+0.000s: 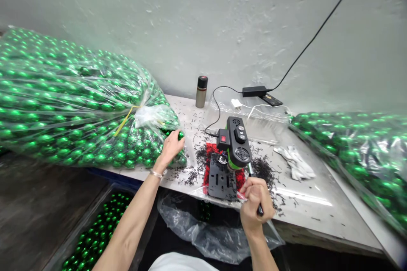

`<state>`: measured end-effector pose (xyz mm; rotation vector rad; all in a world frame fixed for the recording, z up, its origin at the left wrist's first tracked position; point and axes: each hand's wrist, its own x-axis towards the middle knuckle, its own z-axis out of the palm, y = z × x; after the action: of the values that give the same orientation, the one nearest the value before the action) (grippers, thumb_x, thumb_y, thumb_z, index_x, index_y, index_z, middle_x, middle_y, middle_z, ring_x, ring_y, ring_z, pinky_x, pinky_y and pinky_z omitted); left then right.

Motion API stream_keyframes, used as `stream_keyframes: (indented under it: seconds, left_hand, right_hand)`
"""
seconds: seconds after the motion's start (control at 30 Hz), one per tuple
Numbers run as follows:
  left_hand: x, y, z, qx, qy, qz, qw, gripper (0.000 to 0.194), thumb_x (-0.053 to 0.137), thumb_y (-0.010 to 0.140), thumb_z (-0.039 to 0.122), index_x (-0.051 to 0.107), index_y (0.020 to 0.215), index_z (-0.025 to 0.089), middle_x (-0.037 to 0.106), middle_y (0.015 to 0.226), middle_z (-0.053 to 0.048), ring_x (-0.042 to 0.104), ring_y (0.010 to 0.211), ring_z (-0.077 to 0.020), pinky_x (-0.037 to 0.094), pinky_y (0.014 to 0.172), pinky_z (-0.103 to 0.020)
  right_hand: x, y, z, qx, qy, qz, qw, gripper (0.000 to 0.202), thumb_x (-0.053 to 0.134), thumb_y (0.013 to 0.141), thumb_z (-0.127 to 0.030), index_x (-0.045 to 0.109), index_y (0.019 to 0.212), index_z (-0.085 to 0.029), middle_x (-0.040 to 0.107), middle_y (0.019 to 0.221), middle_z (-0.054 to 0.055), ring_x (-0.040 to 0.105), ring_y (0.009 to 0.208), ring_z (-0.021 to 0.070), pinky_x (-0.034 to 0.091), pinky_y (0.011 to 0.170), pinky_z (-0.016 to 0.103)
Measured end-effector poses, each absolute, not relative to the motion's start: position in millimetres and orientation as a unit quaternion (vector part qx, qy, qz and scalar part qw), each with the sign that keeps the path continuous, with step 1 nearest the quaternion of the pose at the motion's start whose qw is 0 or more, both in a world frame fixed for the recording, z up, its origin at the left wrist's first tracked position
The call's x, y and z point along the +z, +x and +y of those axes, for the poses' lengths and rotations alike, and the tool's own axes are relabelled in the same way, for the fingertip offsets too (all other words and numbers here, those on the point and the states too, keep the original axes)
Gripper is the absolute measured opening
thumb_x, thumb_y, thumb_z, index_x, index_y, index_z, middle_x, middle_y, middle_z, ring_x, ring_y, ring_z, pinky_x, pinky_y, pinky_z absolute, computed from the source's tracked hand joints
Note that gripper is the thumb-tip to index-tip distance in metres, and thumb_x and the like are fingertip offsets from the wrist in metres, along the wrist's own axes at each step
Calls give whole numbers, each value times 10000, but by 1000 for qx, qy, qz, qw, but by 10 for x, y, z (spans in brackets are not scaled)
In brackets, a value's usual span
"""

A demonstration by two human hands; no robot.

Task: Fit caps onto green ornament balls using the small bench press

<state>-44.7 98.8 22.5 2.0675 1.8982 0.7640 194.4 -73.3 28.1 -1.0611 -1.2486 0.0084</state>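
The left hand [173,147] reaches into the near end of a large clear plastic bag [149,117] of shiny green balls [130,152], its fingers bent beside a dark green ball [180,136]; whether they pinch it I cannot tell. A yellow tie [124,122] lies on the bag, beyond this hand and to its left, and a bracelet [158,173] circles the wrist.

The right hand [257,203] is wrapped around the black lever handle [260,210] of a small bench press [239,144]. The press stands on the surface [337,218] just beyond the right hand and to its left, with a black slotted base plate [219,190] over a red mat [210,149]. Small black pieces [263,168] are scattered around it, many of them just beyond the right hand.

White gloves [297,164] lie to the right of that hand and farther off. Well beyond it are a clear plastic tray [270,125], a white charger [236,103] and a black power adapter [254,91]. A flask [201,92] stands beyond the left hand, to its right. Another bag of green balls [359,156] rests far to the right of the right hand. Below the left hand, more green balls [98,228] fill a container, and loose clear plastic [203,237] hangs below the surface's edge, between the forearms.
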Motion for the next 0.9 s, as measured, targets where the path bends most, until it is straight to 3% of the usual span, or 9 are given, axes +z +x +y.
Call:
stream_keyframes:
  seconds: [0.1, 0.17, 0.4, 0.6, 0.77, 0.9]
  left_hand:
    - [224, -407, 644, 443, 604, 576, 326, 477, 588, 874, 416, 614, 1258, 133, 695, 1052, -106, 679, 910, -239, 554, 823, -374]
    - [186, -305, 392, 488, 540, 529, 437, 531, 637, 831, 478, 627, 1243, 144, 686, 1015, -82, 683, 842, -208, 571, 750, -338]
    - [-157, 318, -127, 413, 511, 448, 606, 593, 710, 793, 473, 618, 1275, 140, 730, 937, -76, 704, 801, -199, 581, 764, -340]
    - [-374, 551, -140, 372, 660, 486, 436, 377, 643, 868, 396, 674, 1182, 191, 751, 933, -64, 692, 806, -209, 567, 787, -360]
    - [-385, 583, -132, 359, 763, 453, 289, 331, 632, 910, 321, 662, 1215, 197, 734, 1143, -117, 682, 1035, -269, 523, 961, -441]
    - [-415, 635, -107, 359, 802, 422, 223, 311, 607, 938, 333, 650, 1210, 190, 719, 1161, -130, 674, 1049, -276, 504, 976, -471]
  right_hand:
    - [291, 1928, -730, -3, -477, -553, 683, 341, 439, 959, -173, 473, 622, -202, 537, 665, -4, 531, 585, 119, 414, 541, 274]
    - [296, 1919, -727, -6, -475, -552, 686, 338, 436, 957, -163, 471, 623, -204, 532, 655, -7, 534, 594, 122, 411, 547, 276]
    - [335, 1940, -743, -11, -472, -579, 664, 325, 419, 948, -120, 466, 638, -207, 539, 681, -2, 540, 625, 121, 409, 559, 272]
    - [390, 1941, -757, -19, -481, -595, 643, 297, 414, 946, -125, 472, 667, -207, 549, 700, -3, 535, 610, 113, 404, 545, 264]
    - [381, 1927, -750, -31, -474, -595, 649, 285, 417, 943, -115, 488, 682, -205, 555, 699, -5, 546, 626, 113, 408, 557, 261]
    - [395, 1927, -748, -39, -470, -601, 646, 287, 419, 946, -125, 490, 681, -207, 549, 683, -5, 545, 625, 121, 414, 567, 272]
